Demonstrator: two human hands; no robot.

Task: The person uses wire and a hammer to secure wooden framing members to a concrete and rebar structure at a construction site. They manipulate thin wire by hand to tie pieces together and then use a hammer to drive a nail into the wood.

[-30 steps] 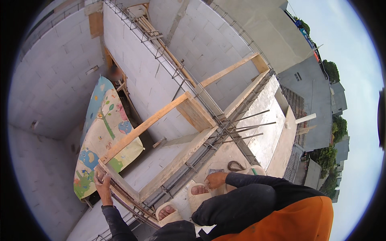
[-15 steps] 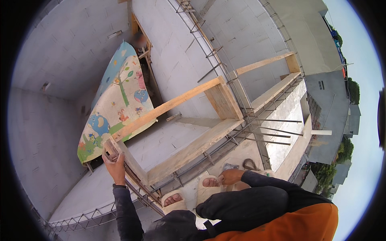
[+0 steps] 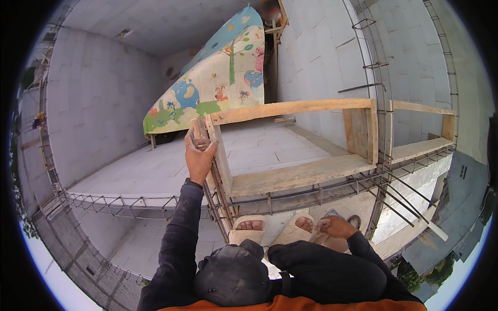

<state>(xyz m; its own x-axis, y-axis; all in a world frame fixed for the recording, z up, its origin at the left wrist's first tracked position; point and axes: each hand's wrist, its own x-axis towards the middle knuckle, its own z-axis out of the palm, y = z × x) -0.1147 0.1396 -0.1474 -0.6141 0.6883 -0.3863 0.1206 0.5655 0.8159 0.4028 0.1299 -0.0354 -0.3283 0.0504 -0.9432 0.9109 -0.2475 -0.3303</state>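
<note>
My left hand (image 3: 200,161) is wrapped round a short wood block at the near left corner of a wooden plank frame (image 3: 301,174). The frame's long upper board (image 3: 290,108) runs off to the right from that corner. My right hand (image 3: 336,227) is low beside my right sandal (image 3: 294,228), its fingers curled together. Whatever they may hold is hidden. Just behind it lie a greyish thing, only partly visible, and a dark coiled loop (image 3: 354,221).
Steel rebar cages (image 3: 270,203) run along the wall tops, with loose bars (image 3: 402,194) jutting out at right. Below is a deep block-walled room (image 3: 111,98). A cartoon-print sheet (image 3: 207,88) drapes over supports. A partly visible person (image 3: 272,10) is at the far top.
My view has swung left, so the scene sits farther right and more level in the picture. My left hand stays on the frame corner; my right hand stays low beside my sandal.
</note>
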